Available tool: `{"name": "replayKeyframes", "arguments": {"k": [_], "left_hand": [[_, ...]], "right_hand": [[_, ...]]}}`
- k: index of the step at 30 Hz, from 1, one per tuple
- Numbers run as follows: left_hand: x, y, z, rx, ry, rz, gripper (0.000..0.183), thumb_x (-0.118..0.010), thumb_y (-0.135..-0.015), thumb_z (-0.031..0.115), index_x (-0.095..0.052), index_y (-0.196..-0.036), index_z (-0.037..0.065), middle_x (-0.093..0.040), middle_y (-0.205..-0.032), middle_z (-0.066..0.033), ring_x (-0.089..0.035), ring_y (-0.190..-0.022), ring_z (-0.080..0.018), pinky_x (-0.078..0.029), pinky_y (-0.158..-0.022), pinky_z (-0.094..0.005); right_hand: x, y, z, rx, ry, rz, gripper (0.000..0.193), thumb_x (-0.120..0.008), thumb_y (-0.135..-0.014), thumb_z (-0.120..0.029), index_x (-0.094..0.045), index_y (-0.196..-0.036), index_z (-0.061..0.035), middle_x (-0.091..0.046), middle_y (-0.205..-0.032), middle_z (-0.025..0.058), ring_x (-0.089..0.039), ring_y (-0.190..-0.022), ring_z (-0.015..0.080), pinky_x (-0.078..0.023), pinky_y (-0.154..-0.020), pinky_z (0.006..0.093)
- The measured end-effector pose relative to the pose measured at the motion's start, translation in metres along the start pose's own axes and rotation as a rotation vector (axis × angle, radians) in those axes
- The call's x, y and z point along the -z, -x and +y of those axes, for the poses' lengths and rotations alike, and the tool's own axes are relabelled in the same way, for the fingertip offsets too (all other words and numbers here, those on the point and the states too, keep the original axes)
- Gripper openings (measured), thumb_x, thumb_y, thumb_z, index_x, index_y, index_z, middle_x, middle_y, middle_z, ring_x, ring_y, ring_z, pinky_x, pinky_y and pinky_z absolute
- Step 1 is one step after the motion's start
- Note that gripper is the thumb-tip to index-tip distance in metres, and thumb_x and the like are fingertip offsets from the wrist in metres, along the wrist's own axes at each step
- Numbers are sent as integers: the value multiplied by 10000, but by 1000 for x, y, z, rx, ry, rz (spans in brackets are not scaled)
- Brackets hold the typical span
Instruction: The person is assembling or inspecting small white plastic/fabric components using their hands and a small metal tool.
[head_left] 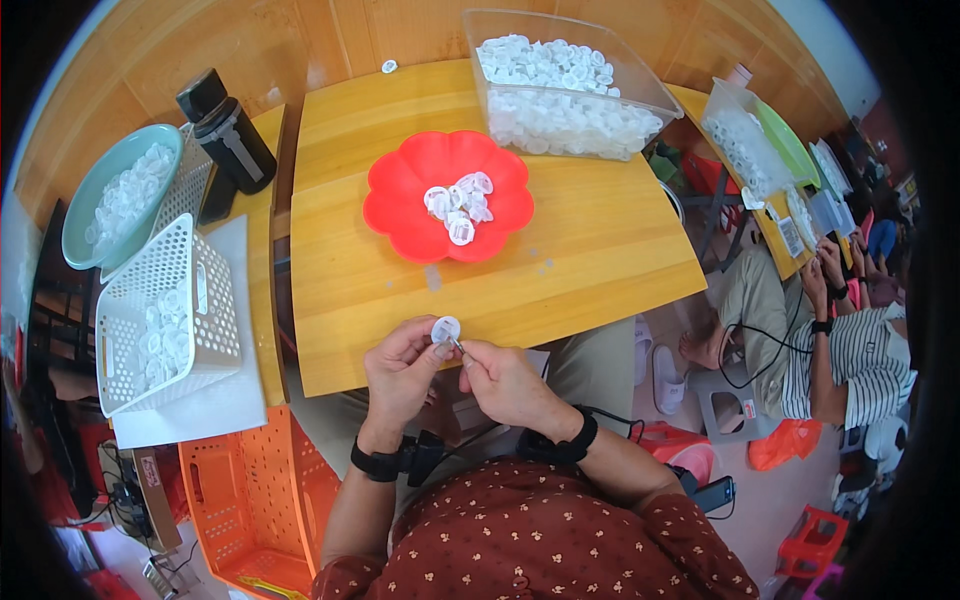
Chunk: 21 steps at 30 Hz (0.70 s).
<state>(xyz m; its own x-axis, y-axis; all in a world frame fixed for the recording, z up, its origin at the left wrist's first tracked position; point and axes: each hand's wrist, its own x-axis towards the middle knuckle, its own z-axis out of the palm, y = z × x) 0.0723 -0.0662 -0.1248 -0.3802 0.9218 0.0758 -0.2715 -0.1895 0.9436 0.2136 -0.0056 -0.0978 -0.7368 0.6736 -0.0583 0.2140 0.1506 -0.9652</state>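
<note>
My left hand (402, 378) pinches a small round white plastic piece (446, 327) between thumb and fingertips, just past the near edge of the yellow wooden table (580, 230). Against that piece, my right hand (510, 385) is closed on a thin, dark-tipped tool (457, 343); most of it is hidden in the fingers, so its kind cannot be made out. Beyond both hands sits a red flower-shaped dish (395, 205), with several similar white pieces (461, 230) heaped in its middle.
A clear bin (640, 100) full of white pieces stands far right. At left are a white perforated basket (218, 335), a teal bowl (78, 225) and a black flask (240, 145). An orange crate (240, 470) lies below. A co-worker in a striped shirt (850, 365) sits at right.
</note>
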Motion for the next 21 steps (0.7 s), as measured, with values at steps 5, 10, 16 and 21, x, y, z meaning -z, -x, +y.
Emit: {"name": "replayKeyframes", "arguments": {"k": [5,10,16,21], "left_hand": [[0,2,-4,-51,-37,8,249,-575,-804,-109,-574,-1048,-60,-600,-1011,-113,-608,-882,-162,-540,-768,-292],[0,3,-11,-96,-199,38,257,-562,-807,-117,-574,-1060,-71,-596,-1049,-124,-607,-904,-168,-511,-798,-278],[1,-1,-8,-84,-272,-3,262,-549,-793,-140,-585,-1043,-70,-602,-1041,-124,-605,-903,-159,-499,-806,-265],[-6,-2,-4,-9,-202,42,196,-560,-801,-103,-610,-983,-46,-619,-955,-74,-597,-800,-103,-493,-708,-225]], "right_hand": [[-3,-3,1,137,217,48,117,-442,-813,-4,-521,-862,69,-589,-662,213,-607,-617,344,-472,-567,405],[4,-4,-15,216,619,-8,136,-516,-737,-15,-533,-829,83,-586,-701,238,-604,-653,363,-483,-565,405],[-1,1,-33,376,1223,-59,182,-555,-665,-37,-553,-811,73,-548,-679,143,-585,-595,233,-477,-491,310],[-4,1,-24,434,1308,9,182,-535,-677,-26,-542,-825,78,-531,-656,122,-550,-545,199,-460,-466,290]]}}
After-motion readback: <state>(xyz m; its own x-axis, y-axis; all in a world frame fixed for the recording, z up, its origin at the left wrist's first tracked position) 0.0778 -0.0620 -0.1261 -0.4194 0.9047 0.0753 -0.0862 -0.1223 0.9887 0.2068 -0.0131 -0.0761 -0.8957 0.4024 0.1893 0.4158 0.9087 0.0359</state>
